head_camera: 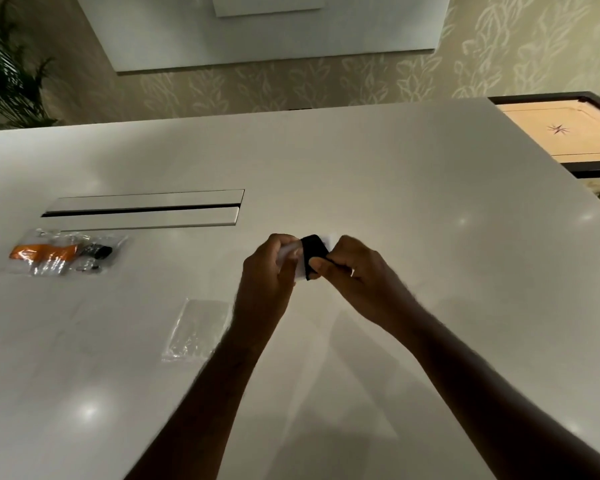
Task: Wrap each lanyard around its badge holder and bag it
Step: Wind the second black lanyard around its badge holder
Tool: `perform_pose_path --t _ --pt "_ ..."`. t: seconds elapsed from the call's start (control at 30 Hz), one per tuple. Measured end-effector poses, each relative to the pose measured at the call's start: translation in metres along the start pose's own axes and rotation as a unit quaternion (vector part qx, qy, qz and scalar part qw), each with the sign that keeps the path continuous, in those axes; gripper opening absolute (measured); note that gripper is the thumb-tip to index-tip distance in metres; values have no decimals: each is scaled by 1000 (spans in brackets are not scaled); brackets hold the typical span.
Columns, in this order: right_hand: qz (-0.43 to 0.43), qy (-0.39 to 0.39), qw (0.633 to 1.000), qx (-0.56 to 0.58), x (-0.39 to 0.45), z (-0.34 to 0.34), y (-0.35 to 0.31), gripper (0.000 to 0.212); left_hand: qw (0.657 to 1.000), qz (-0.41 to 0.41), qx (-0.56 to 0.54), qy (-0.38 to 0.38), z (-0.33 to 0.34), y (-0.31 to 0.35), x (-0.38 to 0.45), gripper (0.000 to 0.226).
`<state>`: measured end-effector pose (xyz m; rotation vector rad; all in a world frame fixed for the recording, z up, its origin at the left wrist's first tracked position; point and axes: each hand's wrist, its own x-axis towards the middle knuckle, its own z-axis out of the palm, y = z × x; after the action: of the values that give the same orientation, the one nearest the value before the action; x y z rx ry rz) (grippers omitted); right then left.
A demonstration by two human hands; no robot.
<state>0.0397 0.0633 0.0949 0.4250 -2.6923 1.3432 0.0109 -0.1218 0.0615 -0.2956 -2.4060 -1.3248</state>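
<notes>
Above the white desk [361,174], my left hand [269,268] curls round the pale badge holder [288,252] while my right hand [352,271] pinches the black lanyard [314,249] banded across it. An empty clear bag [196,329] lies near my left forearm; a filled bag [63,252] with an orange lanyard sits far left.

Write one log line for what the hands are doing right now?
step: wrapping | left hand: holds badge holder | right hand: pinches black lanyard | empty bag: on table | filled bag: far left
</notes>
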Motion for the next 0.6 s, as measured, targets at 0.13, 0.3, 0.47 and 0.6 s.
perform_pose_path --t 0.13,0.3,0.47,0.6 --pt "-4 62 998 -6 12 0 8 19 999 -2 -32 -35 -1 11 -1 17" --pt "0 64 998 -9 14 4 13 10 995 -30 -66 -62 -4 12 2 6" --pt "-16 21 998 -65 12 11 21 13 989 -78 -96 -78 -6 2 -2 10" --pt "-31 13 997 -64 10 12 30 21 983 -118 -105 -91 -5 -6 -6 13"
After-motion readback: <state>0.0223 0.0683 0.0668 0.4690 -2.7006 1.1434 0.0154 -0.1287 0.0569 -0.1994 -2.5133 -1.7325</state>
